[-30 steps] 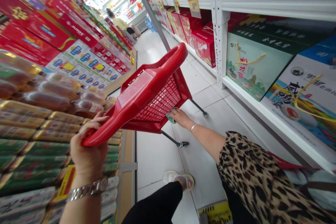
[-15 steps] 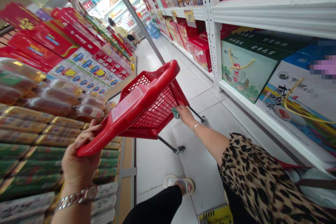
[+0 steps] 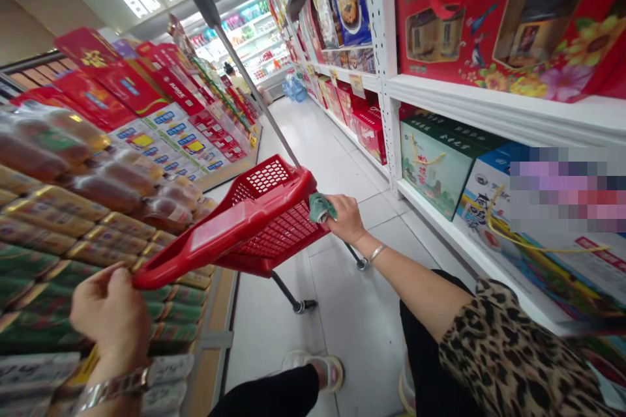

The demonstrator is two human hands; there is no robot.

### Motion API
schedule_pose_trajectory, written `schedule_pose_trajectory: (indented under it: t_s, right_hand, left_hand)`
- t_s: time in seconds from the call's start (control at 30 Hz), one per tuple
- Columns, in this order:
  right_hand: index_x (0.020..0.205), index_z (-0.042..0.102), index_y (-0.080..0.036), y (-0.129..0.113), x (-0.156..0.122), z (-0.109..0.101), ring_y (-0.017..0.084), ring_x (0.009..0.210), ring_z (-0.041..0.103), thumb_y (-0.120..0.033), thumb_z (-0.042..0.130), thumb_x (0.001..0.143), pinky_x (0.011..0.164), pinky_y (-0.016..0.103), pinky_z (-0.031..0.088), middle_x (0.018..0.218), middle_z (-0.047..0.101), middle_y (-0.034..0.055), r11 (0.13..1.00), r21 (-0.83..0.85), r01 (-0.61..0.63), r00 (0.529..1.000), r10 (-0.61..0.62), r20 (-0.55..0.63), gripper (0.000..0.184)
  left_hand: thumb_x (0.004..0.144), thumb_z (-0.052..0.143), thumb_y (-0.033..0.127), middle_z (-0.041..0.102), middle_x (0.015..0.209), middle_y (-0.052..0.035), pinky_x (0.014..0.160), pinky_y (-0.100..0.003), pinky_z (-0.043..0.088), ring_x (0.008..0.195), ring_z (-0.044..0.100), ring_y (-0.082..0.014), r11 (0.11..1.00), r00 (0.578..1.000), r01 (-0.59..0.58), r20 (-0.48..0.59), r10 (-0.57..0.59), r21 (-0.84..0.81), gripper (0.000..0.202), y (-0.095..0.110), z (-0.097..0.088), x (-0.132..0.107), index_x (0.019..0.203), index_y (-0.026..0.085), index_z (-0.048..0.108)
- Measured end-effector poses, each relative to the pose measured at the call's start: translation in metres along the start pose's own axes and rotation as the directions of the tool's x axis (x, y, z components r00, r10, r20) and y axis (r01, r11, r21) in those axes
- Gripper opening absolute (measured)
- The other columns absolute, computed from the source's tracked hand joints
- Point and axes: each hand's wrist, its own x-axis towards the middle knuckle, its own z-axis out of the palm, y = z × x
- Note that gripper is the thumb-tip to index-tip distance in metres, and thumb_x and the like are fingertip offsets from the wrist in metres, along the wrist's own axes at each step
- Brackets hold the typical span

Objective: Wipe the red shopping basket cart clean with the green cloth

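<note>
A red rolling shopping basket [image 3: 274, 244] with lattice sides and small wheels stands tilted on the floor in front of me. Its thick red rim [image 3: 235, 218] faces me, with a pale flat panel on it. My left hand [image 3: 112, 313], a watch on the wrist, has its fingers closed round the rim's near left end. A crumpled green cloth [image 3: 321, 207] is in my right hand [image 3: 346, 220], pressed against the basket's right side near the rim. A metal pull rod [image 3: 249, 81] with a dark grip rises from the far side.
Stacked packs of cans [image 3: 88, 234] and plastic drink bottles [image 3: 112, 172] line the left. Red gift boxes [image 3: 127, 88] stand beyond them. White shelving [image 3: 391, 137] with boxed goods runs along the right. A person [image 3: 239, 83] is far down the tiled aisle [image 3: 313, 124].
My right hand with the cloth has risen from the basket's lower side to near its rim. The rim has tipped lower, and my left hand has shifted left. The view has tilted up.
</note>
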Motion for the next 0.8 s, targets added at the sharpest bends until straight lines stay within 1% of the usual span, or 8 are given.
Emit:
schedule_pose_trajectory:
  t_s: [0.03, 0.07, 0.13, 0.23, 0.3, 0.37, 0.57, 0.8]
  right_hand:
    - [0.129, 0.062, -0.014, -0.002, 0.003, -0.003, 0.028, 0.116, 0.055, -0.022, 0.055, 0.089, 0.101, 0.041, 0.038, 0.123, 0.065, 0.0154, 1.000, 0.002, 0.024, 0.998, -0.024, -0.057, 0.041]
    - [0.128, 0.063, -0.015, -0.004, 0.005, -0.004, 0.028, 0.119, 0.054, -0.021, 0.054, 0.090, 0.103, 0.041, 0.038, 0.125, 0.064, 0.0156, 0.999, -0.001, 0.051, 0.993, -0.050, -0.102, 0.040]
    - [0.126, 0.064, -0.017, -0.005, 0.008, -0.003, 0.028, 0.121, 0.053, -0.018, 0.050, 0.092, 0.104, 0.042, 0.039, 0.128, 0.062, 0.0150, 0.995, -0.015, 0.104, 0.983, -0.105, -0.152, 0.037]
    - [0.122, 0.067, -0.018, -0.006, 0.008, 0.007, 0.027, 0.117, 0.055, -0.015, 0.047, 0.094, 0.102, 0.043, 0.042, 0.127, 0.063, 0.0149, 0.987, -0.041, 0.156, 0.978, -0.160, -0.137, 0.035]
    - [0.120, 0.069, -0.019, -0.005, 0.006, 0.016, 0.026, 0.113, 0.056, -0.013, 0.046, 0.095, 0.100, 0.043, 0.044, 0.124, 0.063, 0.0149, 0.982, -0.063, 0.180, 0.979, -0.185, -0.087, 0.034]
    - [0.120, 0.070, -0.020, -0.004, 0.002, 0.023, 0.026, 0.111, 0.056, -0.012, 0.046, 0.095, 0.098, 0.042, 0.045, 0.124, 0.063, 0.0150, 0.978, -0.092, 0.189, 0.982, -0.190, -0.012, 0.035]
    - [0.129, 0.066, -0.024, 0.004, -0.016, 0.032, 0.024, 0.106, 0.058, -0.010, 0.048, 0.097, 0.090, 0.036, 0.047, 0.126, 0.063, 0.0140, 0.963, -0.237, 0.125, 0.937, -0.036, 0.348, 0.039]
    - [0.120, 0.069, -0.023, 0.004, -0.030, 0.048, 0.022, 0.099, 0.061, -0.009, 0.049, 0.096, 0.082, 0.033, 0.049, 0.115, 0.067, 0.0126, 0.960, -0.267, 0.077, 0.885, 0.058, 0.462, 0.034]
  left_hand:
    - [0.075, 0.060, 0.036, 0.056, 0.067, 0.0021, 0.095, -0.053, 0.046, 0.080, 0.061, -0.0253, 0.994, 0.992, 0.005, -0.129, 0.009, 0.106, 0.013, 0.011, 0.003, -0.008, 0.070, 0.024, 0.060]
    - [0.078, 0.060, 0.040, 0.064, 0.078, -0.0011, 0.097, -0.054, 0.045, 0.086, 0.063, -0.0274, 0.981, 0.991, -0.025, -0.127, 0.050, 0.194, 0.017, 0.024, 0.008, -0.017, 0.075, 0.023, 0.064]
    - [0.084, 0.059, 0.040, 0.073, 0.096, -0.0057, 0.105, -0.058, 0.040, 0.100, 0.066, -0.0298, 0.944, 0.970, -0.240, 0.028, 0.240, 0.225, 0.019, 0.053, 0.020, -0.039, 0.085, 0.023, 0.067]
    - [0.088, 0.062, 0.030, 0.076, 0.106, -0.0057, 0.121, -0.060, 0.018, 0.114, 0.066, -0.0277, 0.836, 0.850, -0.523, 0.175, 0.497, 0.163, 0.009, 0.096, 0.045, -0.069, 0.093, 0.026, 0.067]
    - [0.089, 0.062, 0.027, 0.076, 0.111, -0.0055, 0.124, -0.059, 0.012, 0.115, 0.066, -0.0262, 0.792, 0.795, -0.596, 0.242, 0.557, 0.135, 0.015, 0.117, 0.064, -0.082, 0.103, 0.028, 0.066]
    - [0.091, 0.059, 0.029, 0.075, 0.117, -0.0066, 0.124, -0.058, 0.010, 0.116, 0.066, -0.0267, 0.789, 0.780, -0.601, 0.309, 0.544, 0.129, 0.020, 0.131, 0.082, -0.090, 0.110, 0.028, 0.065]
    - [0.093, 0.057, 0.039, 0.071, 0.127, -0.0113, 0.123, -0.063, 0.012, 0.120, 0.062, -0.0310, 0.881, 0.832, -0.457, 0.408, 0.375, 0.124, 0.036, 0.136, 0.118, -0.098, 0.126, 0.027, 0.063]
    - [0.092, 0.055, 0.036, 0.072, 0.116, -0.0093, 0.116, -0.057, 0.026, 0.111, 0.062, -0.0294, 0.909, 0.887, -0.382, 0.341, 0.311, 0.165, 0.034, 0.122, 0.119, -0.099, 0.123, 0.028, 0.067]
